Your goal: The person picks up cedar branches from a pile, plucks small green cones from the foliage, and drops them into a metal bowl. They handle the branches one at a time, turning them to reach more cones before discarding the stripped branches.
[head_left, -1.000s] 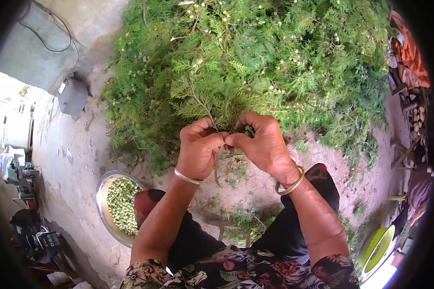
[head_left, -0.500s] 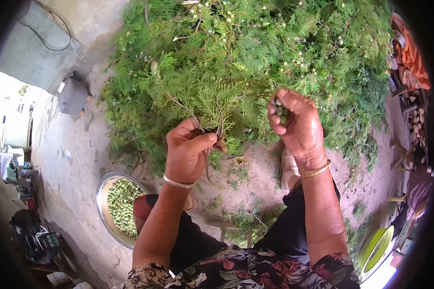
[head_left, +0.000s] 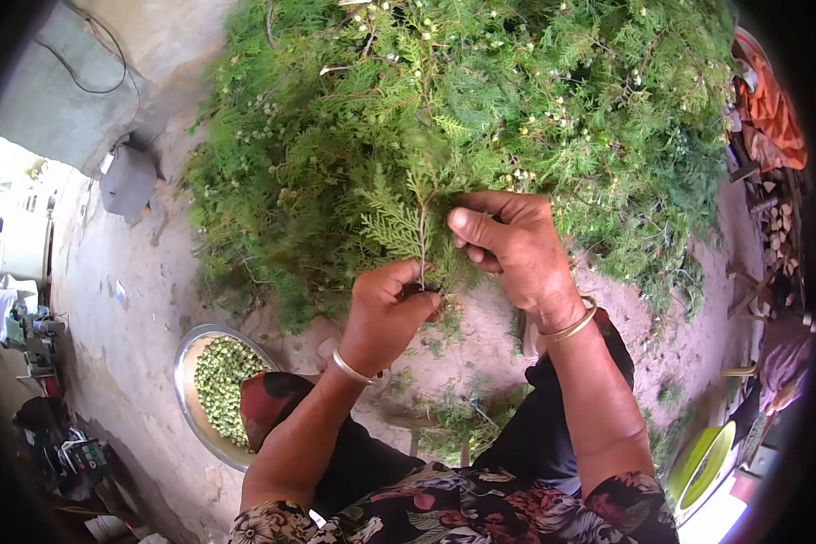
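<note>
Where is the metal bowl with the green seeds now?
Head view, lower left: the metal bowl sits on the ground beside the person's left knee, below the branch pile.

Bare dirt floor (head_left: 145, 299), hard daylight from the left. Grey concrete wall (head_left: 36, 91) top left. Orange cloth (head_left: 771, 100) and wood scraps (head_left: 778, 234) far right, green basin (head_left: 698, 471) bottom right.
</note>
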Motion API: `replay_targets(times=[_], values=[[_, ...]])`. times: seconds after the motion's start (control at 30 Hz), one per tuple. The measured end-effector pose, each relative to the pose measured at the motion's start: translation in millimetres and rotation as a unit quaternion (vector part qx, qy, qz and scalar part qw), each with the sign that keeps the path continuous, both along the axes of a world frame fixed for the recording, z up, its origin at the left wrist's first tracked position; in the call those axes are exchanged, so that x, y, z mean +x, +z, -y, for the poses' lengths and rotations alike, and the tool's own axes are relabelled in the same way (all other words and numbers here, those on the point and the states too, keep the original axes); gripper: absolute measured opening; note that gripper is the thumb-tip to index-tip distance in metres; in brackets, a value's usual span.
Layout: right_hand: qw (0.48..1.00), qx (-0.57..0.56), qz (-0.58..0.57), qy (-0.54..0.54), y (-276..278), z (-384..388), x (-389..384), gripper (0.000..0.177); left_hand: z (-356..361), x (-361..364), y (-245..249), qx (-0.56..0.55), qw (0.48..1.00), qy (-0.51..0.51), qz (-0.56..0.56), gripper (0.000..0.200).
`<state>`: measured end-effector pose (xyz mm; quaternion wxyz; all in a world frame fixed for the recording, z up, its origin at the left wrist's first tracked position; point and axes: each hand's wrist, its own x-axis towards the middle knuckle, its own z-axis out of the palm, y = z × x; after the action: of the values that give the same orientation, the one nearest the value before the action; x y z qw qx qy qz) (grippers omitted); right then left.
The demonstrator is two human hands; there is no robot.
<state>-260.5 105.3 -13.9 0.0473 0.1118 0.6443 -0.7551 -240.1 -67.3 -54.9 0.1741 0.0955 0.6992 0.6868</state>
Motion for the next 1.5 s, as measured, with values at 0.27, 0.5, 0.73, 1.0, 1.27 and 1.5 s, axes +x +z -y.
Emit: replay_targets(times=[0.27, 0.5, 0.73, 1.0, 1.27, 1.5], values=[[0.999, 0.016, 0.009, 0.048, -8, 8, 3, 0.013, -10, 1, 10, 0.096, 0.991, 0.078, 0.05, 0.026], [0.97, 0.141, -0.12, 0.16, -18, 14, 6, 0.011, -3, -11, 4, 0.222, 0.96, 0.135, 0.107, 0.014], [0.998, -0.045, 0.043, 0.002, -7, 0, 2, 0.015, 11, -19, 1, 0.301, 0.922, 0.137, 0.203, 0.008], [0.995, 0.094, -0.009, 0.033, -9, 4, 5, 0.022, 8, -14, 8, 0.276, 0.931, 0.119, 0.209, 0.01], [0.971, 0.185, -0.12, 0.096, -7, -1, 1, 0.018, 10, -13, 12, 0.236, 0.938, 0.108, 0.232, 0.011], [0.998, 0.049, 0.0, 0.047, -5, 1, 1, 0.014, 8, -9, 20, 0.255, 0.932, 0.094, 0.237, 0.007]])
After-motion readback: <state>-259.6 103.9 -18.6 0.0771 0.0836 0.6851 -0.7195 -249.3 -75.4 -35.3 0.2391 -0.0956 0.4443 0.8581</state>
